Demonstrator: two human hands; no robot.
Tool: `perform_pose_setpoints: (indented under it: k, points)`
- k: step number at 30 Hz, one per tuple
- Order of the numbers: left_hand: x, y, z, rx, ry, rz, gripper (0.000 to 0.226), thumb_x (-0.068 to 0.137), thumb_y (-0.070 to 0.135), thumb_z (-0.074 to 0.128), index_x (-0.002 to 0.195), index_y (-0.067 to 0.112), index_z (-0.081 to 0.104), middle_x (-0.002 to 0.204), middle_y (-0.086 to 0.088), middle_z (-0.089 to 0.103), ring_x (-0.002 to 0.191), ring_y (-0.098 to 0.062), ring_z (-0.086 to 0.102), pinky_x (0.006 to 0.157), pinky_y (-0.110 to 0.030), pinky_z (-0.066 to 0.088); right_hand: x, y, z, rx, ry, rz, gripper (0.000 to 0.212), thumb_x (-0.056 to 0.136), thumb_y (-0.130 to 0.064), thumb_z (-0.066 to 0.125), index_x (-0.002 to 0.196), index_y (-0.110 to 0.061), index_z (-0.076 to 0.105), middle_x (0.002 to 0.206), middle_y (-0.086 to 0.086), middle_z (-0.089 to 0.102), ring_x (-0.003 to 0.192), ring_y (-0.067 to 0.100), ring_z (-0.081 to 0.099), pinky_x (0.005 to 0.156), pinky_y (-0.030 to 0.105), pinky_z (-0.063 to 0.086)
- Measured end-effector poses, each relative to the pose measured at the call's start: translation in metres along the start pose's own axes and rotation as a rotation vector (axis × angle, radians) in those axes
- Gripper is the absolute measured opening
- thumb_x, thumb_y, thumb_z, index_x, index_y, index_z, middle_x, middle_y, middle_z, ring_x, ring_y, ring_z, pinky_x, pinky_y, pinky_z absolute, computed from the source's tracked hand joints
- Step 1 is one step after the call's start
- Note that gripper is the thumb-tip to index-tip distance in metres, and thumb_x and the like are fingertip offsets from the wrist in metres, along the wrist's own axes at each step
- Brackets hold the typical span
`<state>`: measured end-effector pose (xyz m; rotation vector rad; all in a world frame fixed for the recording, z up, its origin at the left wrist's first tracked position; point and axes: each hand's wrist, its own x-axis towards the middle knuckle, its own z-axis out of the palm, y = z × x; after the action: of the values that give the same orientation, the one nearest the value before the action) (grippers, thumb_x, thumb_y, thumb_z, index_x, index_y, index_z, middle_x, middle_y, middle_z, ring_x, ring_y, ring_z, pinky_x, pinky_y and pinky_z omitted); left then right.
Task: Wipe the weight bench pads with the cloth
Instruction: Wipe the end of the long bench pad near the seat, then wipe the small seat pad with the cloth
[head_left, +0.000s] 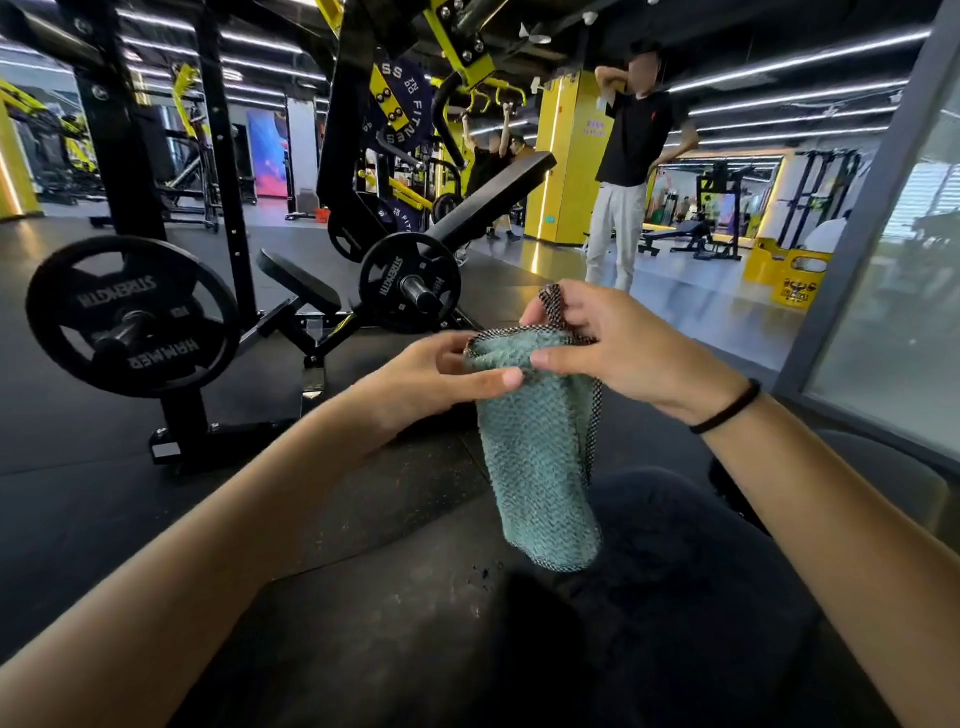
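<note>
Closest, my left hand (436, 374) and right hand (623, 348) pinch the teal cloth (540, 457) by its hem; slack grip could drop it before the seat pad (298, 280).

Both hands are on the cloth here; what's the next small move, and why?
Probably carry the cloth forward to the seat pad. The left hand and right hand pinch its top edge in mid-air, and it hangs clear of that pad, so wiping has not yet begun.
</note>
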<state>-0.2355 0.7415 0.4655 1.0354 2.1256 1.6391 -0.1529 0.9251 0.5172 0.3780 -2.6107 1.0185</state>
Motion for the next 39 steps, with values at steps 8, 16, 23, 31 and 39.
perform_pose_setpoints:
  k: [8,16,23,31,39]
  points:
    - [-0.019,-0.047,0.043,-0.400,-0.358,-0.161,0.048,0.073,0.027,0.076,0.115,0.007,0.063,0.121,-0.014,0.064,0.110,-0.027,0.062,0.095,-0.037,0.050,0.006,0.008,-0.012,0.400,0.046,-0.040,0.024,0.086,0.008,0.056,0.096,-0.013,0.057,0.094,0.001,0.061,0.089,0.011,0.057,0.089,0.025,0.047]
    - [-0.032,-0.071,0.052,-0.871,-0.142,-0.489,0.053,0.081,0.041,0.052,0.118,0.004,0.060,0.120,-0.016,0.061,0.102,-0.028,0.061,0.103,-0.046,0.039,-0.042,-0.004,0.012,-0.022,0.057,-0.411,0.016,0.083,-0.001,0.066,0.096,-0.010,0.062,0.095,-0.006,0.064,0.091,0.008,0.062,0.084,0.019,0.046]
    - [-0.045,-0.070,0.039,-0.975,-0.119,-0.484,0.056,0.093,0.044,0.036,0.104,0.001,0.070,0.106,-0.019,0.069,0.093,-0.030,0.067,0.093,-0.042,0.047,-0.109,0.010,0.056,0.036,0.008,-0.148,0.024,0.078,-0.042,0.070,0.094,-0.024,0.069,0.089,-0.012,0.070,0.089,0.007,0.065,0.085,0.028,0.048]
    - [-0.067,-0.044,0.048,-0.926,-0.296,-0.498,0.054,0.079,0.043,0.043,0.089,0.001,0.076,0.095,-0.019,0.072,0.080,-0.030,0.071,0.073,-0.037,0.057,-0.091,0.017,0.120,0.876,0.117,0.728,0.056,0.061,-0.032,0.081,0.109,-0.006,0.067,0.111,0.013,0.069,0.100,0.024,0.066,0.091,0.038,0.052]
    - [-0.046,-0.057,0.090,-0.828,-0.213,-0.521,0.042,0.092,0.029,0.039,0.066,0.010,0.066,0.056,-0.005,0.063,0.048,-0.016,0.060,0.054,-0.025,0.049,-0.130,0.038,0.078,0.913,0.234,0.832,0.040,0.067,-0.019,0.075,0.103,-0.002,0.070,0.104,0.014,0.072,0.091,0.026,0.069,0.084,0.036,0.053]
